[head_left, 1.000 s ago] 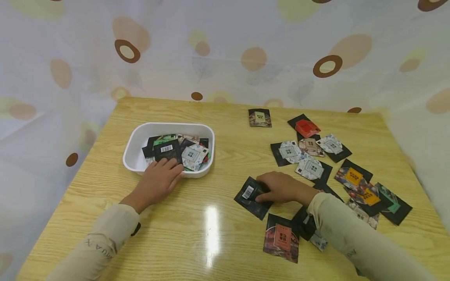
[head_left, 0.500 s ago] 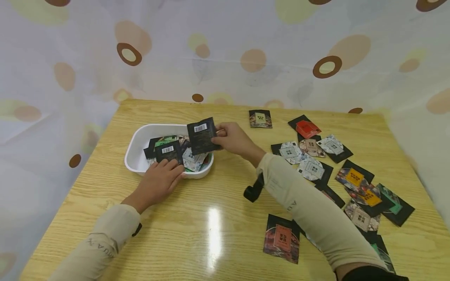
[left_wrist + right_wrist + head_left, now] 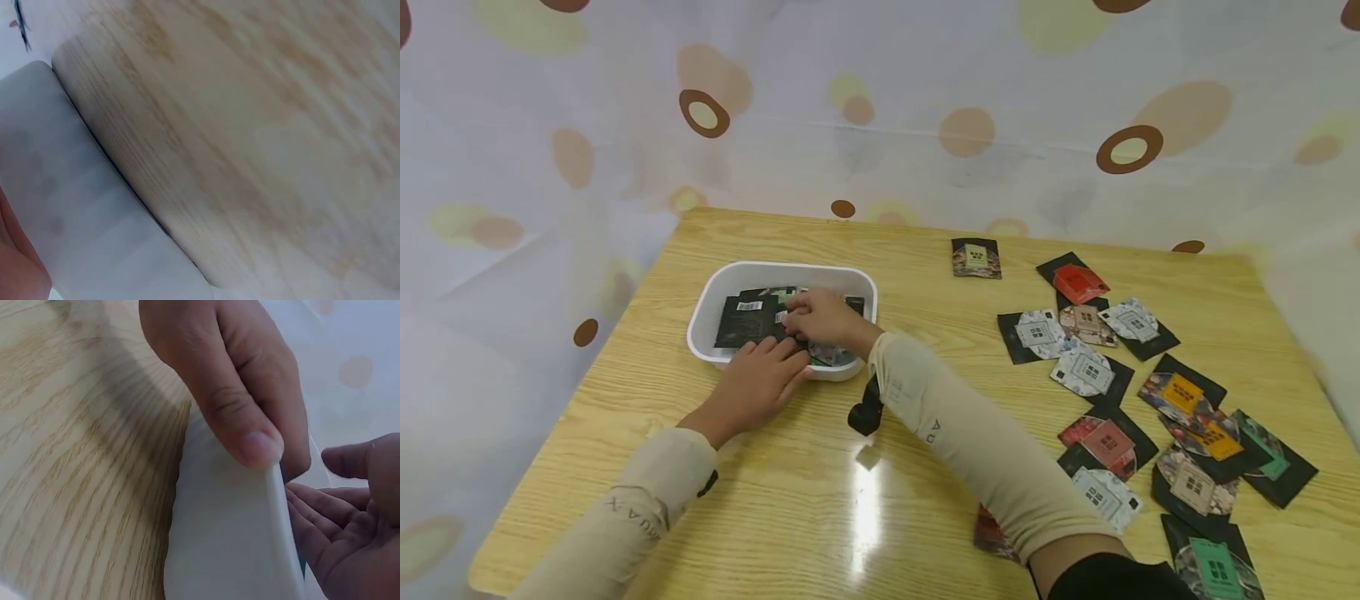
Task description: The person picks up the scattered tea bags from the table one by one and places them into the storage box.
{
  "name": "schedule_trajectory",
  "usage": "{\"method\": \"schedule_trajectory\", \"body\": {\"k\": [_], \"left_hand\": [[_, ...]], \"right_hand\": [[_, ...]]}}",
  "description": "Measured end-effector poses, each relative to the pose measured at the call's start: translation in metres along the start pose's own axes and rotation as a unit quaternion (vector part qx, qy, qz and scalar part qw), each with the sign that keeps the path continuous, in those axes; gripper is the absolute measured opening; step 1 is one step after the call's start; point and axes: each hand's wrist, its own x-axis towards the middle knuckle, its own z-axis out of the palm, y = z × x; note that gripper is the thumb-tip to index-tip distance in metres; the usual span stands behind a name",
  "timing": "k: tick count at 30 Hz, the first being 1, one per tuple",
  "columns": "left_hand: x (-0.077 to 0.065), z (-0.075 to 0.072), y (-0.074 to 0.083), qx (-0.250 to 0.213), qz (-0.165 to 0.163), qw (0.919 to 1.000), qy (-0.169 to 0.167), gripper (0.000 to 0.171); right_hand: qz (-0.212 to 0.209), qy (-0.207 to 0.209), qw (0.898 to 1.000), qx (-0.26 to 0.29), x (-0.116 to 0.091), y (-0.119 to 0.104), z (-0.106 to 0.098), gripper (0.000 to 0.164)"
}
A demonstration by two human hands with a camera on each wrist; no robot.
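Note:
In the head view a white plastic tub (image 3: 707, 287) holds several flat sachets. My left hand (image 3: 758, 383) grips its front rim, fingers over the edge; the right wrist view shows that hand's thumb (image 3: 256, 447) against the outer wall. My right hand (image 3: 827, 318) is inside the tub above the sachets, its thumb (image 3: 350, 459) spread apart from its fingers and nothing visible between them. A black sachet (image 3: 741, 327) with a barcode label lies face down at the tub's left end, left of the right fingertips. The right hand covers part of the pile.
Several patterned sachets lie loose on the right side of the wooden table (image 3: 760, 533), among them a red one (image 3: 1078, 282) and a green one (image 3: 1217, 567). One sachet (image 3: 976, 258) lies alone near the back edge. A patterned curtain (image 3: 887, 108) hangs behind.
My right hand has picked up a black sachet from the table, carried it left into the tub and let go of it. The left hand has stayed on the rim.

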Motion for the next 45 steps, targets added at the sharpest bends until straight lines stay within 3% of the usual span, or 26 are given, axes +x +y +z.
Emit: {"method": "schedule_trajectory", "body": {"k": [7,10,15,21,26,29,32,37,41,45], "left_hand": [[0.0,0.001,0.003,-0.007,-0.004,1.0,0.0,0.021],[-0.001,-0.002,0.002,-0.004,-0.011,0.9999,-0.005,0.02],[-0.001,-0.002,0.002,-0.005,-0.008,0.9999,-0.008,0.021],[0.0,-0.003,0.001,-0.011,-0.012,0.9998,-0.013,0.022],[0.0,-0.004,0.003,-0.012,-0.006,0.9998,-0.011,0.021],[0.0,-0.004,0.004,-0.012,-0.003,0.9999,-0.007,0.02],[0.0,-0.003,0.003,-0.013,-0.003,0.9999,-0.003,0.02],[-0.001,-0.001,0.001,-0.015,0.0,0.9999,0.005,0.02],[-0.001,0.0,0.001,-0.015,0.006,0.9998,0.01,0.019],[-0.001,0.001,0.0,-0.016,0.009,0.9997,0.013,0.019]], "right_hand": [[-0.067,-0.017,0.995,-0.068,-0.042,0.011,-0.038,0.044],[-0.087,-0.035,0.99,-0.102,-0.074,0.018,-0.061,0.041],[-0.062,-0.081,0.975,-0.197,-0.142,0.046,-0.09,0.042],[-0.024,-0.121,0.946,-0.301,-0.21,0.085,-0.091,0.035],[-0.011,-0.115,0.927,-0.356,-0.248,0.104,-0.072,0.062],[-0.042,-0.086,0.911,-0.402,-0.258,0.111,-0.062,0.07],[-0.06,-0.063,0.91,-0.405,-0.259,0.114,-0.057,0.069],[-0.042,-0.041,0.918,-0.393,-0.252,0.117,-0.059,0.066],[-0.003,-0.021,0.923,-0.384,-0.246,0.118,-0.063,0.067],[0.053,-0.017,0.941,-0.333,-0.237,0.118,-0.069,0.062]]}}
